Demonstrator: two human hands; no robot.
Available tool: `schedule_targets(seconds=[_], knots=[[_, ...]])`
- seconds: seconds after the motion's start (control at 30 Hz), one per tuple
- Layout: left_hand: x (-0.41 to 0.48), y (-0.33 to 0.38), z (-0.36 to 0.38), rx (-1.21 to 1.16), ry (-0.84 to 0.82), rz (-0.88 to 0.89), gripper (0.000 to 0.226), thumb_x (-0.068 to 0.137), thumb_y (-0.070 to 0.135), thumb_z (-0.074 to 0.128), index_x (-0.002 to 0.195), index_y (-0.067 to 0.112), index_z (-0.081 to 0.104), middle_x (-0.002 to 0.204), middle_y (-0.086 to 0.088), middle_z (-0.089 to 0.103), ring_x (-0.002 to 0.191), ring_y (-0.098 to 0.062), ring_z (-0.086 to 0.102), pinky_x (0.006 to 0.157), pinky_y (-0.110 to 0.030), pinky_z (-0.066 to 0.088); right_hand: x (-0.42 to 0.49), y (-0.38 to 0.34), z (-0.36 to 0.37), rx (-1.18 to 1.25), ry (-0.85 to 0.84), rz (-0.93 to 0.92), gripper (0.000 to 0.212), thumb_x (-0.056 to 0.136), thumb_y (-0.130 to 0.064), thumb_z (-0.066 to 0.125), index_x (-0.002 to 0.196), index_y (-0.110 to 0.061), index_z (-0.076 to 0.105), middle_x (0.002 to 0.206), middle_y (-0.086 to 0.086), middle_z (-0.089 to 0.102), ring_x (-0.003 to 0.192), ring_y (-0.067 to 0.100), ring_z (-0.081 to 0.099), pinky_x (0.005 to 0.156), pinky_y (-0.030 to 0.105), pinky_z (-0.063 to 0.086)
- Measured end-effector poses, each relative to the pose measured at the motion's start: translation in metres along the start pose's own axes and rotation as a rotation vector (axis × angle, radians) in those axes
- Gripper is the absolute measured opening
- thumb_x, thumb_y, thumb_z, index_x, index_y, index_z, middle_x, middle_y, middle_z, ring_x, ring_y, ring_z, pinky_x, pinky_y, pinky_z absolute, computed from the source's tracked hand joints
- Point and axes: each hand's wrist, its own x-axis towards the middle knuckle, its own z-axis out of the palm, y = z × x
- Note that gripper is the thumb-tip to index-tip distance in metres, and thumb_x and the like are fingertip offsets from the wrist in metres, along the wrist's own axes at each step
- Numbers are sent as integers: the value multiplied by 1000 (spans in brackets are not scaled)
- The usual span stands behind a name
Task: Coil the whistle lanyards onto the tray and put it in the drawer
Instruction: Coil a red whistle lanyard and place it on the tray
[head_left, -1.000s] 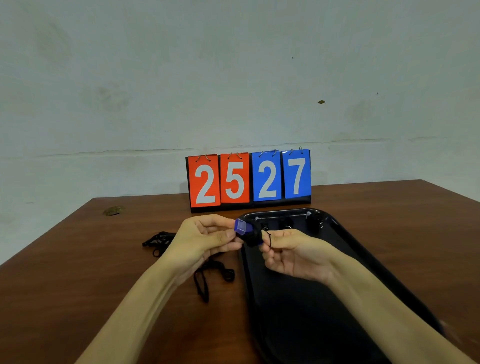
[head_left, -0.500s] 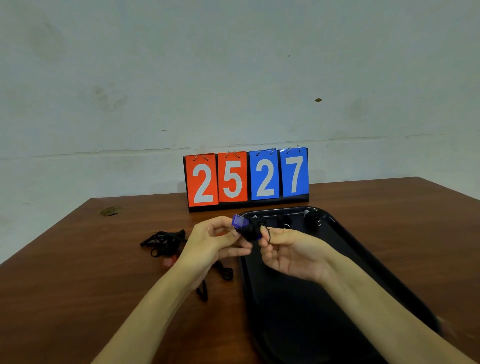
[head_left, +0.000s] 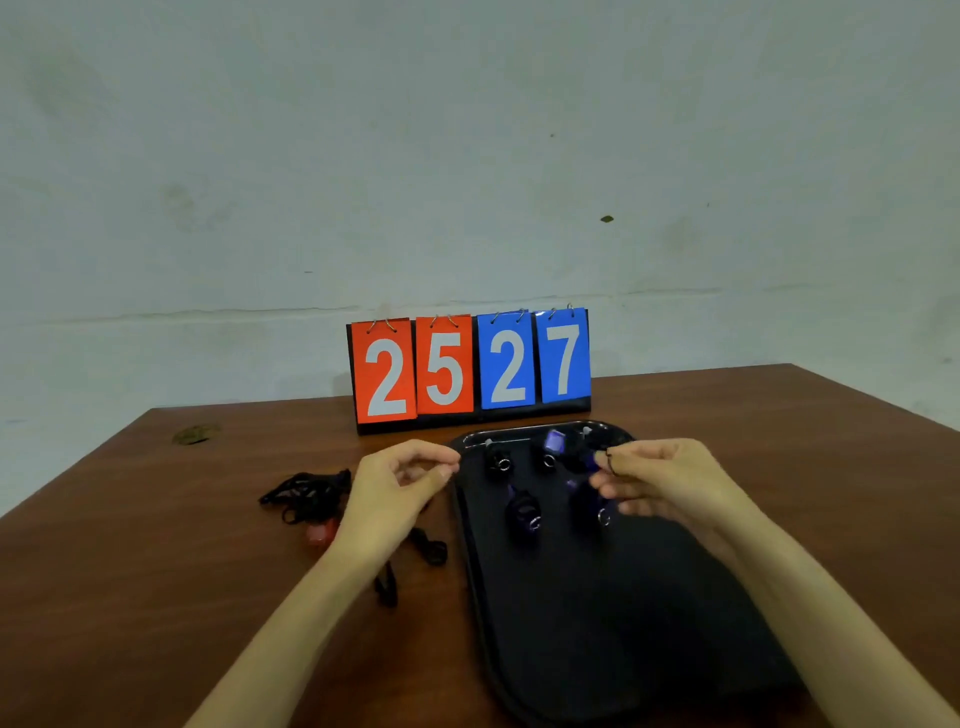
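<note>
Right hand (head_left: 660, 478) pinches a black lanyard (head_left: 611, 464) over the black tray (head_left: 597, 623); left hand (head_left: 395, 493) hangs loosely curled, empty. The brown wooden table (head_left: 156, 571) carries a scoreboard (head_left: 470, 366) reading 2527 before a stained pale wall (head_left: 467, 156).

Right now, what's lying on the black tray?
Coiled whistles sit bunched at the far end of the black tray, at least four with metal rings showing. The right hand, pinching a thin cord, covers the far right corner, so anything beneath it cannot be seen.

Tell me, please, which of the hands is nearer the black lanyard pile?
Left. The left hand is just right of the lanyard pile; the right hand is over the tray, farther right.
</note>
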Motion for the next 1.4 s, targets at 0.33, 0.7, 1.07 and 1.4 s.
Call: schedule_targets(seconds=[0.33, 0.7, 1.07, 1.4], knots=[[9, -24, -12, 245, 278, -78, 16, 90, 12, 59, 86, 26, 66, 95, 6, 65, 86, -4, 59, 64, -14, 43, 6, 41, -23, -870, 484, -96, 17, 77, -25, 64, 66, -13, 68, 60, 1, 67, 60, 22, 63, 60, 30, 52], [13, -29, -17, 284, 341, -83, 13, 89, 10, 59, 89, 20, 68, 97, 0, 66, 85, -10, 61, 63, -11, 47, 1, 37, -20, -1018, 476, -108, 30, 86, -37, 49, 69, -17, 63, 59, -2, 58, 54, 13, 50, 48, 23, 36], [15, -19, -58, 730, -149, -59, 40, 81, -8, 50, 77, 28, 66, 101, 8, 59, 98, -7, 52, 79, -21, 40, -5, -2, 33, -991, 399, -393, 19, 91, -36, 49, 83, -26, 62, 78, -6, 65, 70, 11, 58, 61, 25, 42], [19, -37, -46, 968, -57, 105, 27, 93, 22, 51, 120, 28, 56, 109, 6, 57, 101, -11, 54, 87, -28, 49, 44, 2, 162, -1091, 23, -581, 24, 92, -31, 48, 96, -13, 64, 98, 4, 66, 96, 22, 58, 89, 40, 49]])
